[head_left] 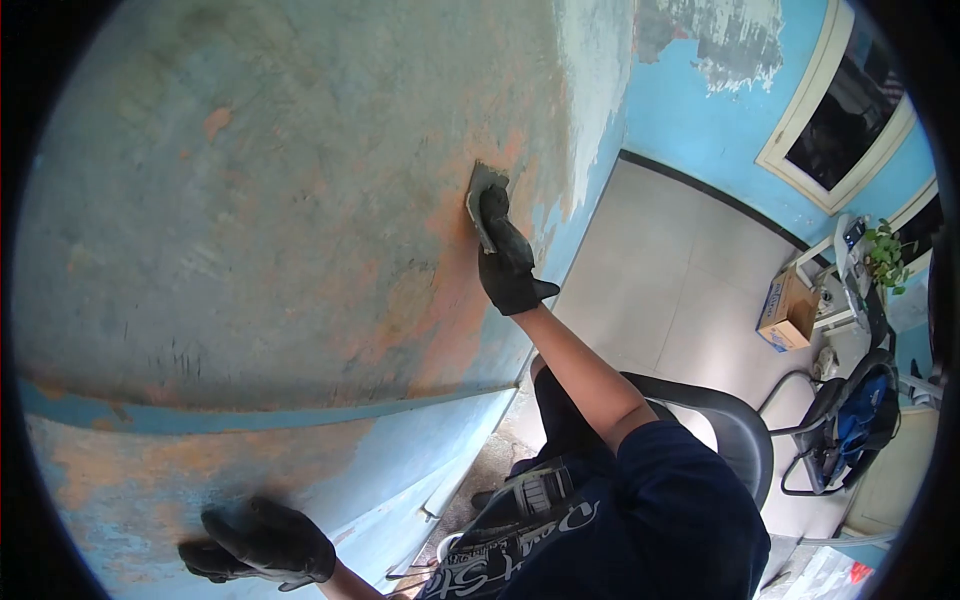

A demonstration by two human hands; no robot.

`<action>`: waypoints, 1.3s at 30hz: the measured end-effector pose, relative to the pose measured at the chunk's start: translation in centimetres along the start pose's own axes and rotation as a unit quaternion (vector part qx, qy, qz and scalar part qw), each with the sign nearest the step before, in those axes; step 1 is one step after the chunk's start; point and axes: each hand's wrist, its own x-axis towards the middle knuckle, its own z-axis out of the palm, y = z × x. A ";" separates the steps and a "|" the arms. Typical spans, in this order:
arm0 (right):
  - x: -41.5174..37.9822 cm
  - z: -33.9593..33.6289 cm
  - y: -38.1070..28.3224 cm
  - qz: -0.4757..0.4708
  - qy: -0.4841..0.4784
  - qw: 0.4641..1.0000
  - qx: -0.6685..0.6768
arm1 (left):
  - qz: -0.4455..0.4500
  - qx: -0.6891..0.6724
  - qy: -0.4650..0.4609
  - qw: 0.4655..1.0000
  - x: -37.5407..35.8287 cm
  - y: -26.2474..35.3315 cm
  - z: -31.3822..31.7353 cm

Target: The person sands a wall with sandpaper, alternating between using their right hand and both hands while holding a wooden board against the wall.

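Black gloves cover both hands. My right hand (508,250) is wrapped round a flat grey sanding sheet or pad (480,190), pressed to the wall near its right edge. The wall (250,200) is patchy grey with orange and blue spots, and scraped paint shows around the pad. At the lower left, my left hand (265,545) rests against the lower blue and orange wall section (250,460), fingers spread, holding nothing. A blue strip runs between the two wall sections.
A black chair (735,425) stands close beside my right arm. Farther right are a cardboard box (790,308), a potted plant (886,255) and a chair with a blue bag (862,410). A framed window (850,100) is at the upper right, above the tiled floor (650,260).
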 end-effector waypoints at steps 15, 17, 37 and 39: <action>3.3 -1.2 -2.7 -0.077 -0.051 0.987 -0.131 | -0.015 -0.066 0.016 0.998 -0.3 -0.3 -0.4; 3.4 -2.0 -3.6 0.114 -0.087 0.990 0.003 | -0.033 -0.074 0.013 0.997 -0.7 -0.1 -0.6; 1.5 -1.8 -3.3 0.171 -0.155 0.973 -0.001 | -0.065 -0.124 -0.023 0.990 -1.5 -0.4 -1.3; 2.2 -1.6 -2.9 0.165 -0.150 0.974 -0.026 | -0.065 -0.118 -0.033 0.990 -1.6 -0.6 -1.6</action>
